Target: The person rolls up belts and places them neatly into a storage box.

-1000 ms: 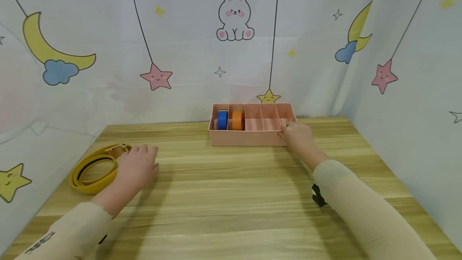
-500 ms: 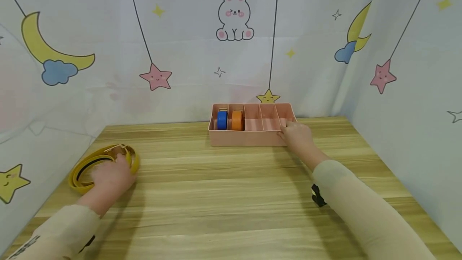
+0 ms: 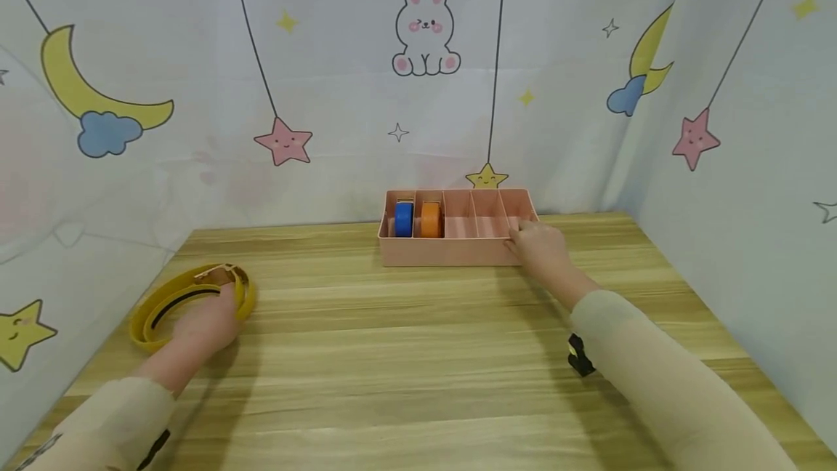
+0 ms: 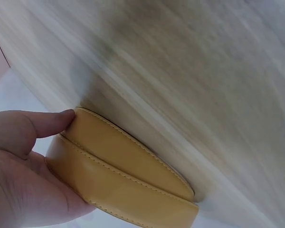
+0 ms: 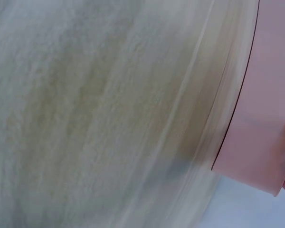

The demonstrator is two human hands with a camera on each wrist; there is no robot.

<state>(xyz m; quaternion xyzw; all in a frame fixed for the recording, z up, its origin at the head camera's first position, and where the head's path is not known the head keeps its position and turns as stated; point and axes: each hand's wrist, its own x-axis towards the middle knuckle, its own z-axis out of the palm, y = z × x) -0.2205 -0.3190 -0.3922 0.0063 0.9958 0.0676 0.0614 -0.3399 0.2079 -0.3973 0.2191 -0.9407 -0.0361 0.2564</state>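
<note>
At the left of the table lies a coiled yellow belt point(image 3: 145, 311) with a gold-coloured buckle point(image 3: 221, 275). My left hand point(image 3: 204, 324) holds its near right side. In the left wrist view the thumb rests at the edge of the stitched yellow belt point(image 4: 128, 178), the fingers hidden behind the band. Against the back wall stands a pink divided box point(image 3: 445, 253). My right hand point(image 3: 540, 247) grips its right front corner; the right wrist view shows a fingertip on the pink wall point(image 5: 256, 133). The two leftmost compartments hold a blue rolled belt point(image 3: 404, 219) and an orange rolled belt point(image 3: 430, 219).
The wood-grain table point(image 3: 392, 362) stretches between both arms. White cloth walls point(image 3: 353, 78) with cartoon prints close off the back and sides. The three compartments on the box's right show bare floors.
My left hand has moved left and down from above the belt's right side onto the coil, taking hold of it. The coil has shifted slightly right. My right hand stays on the box.
</note>
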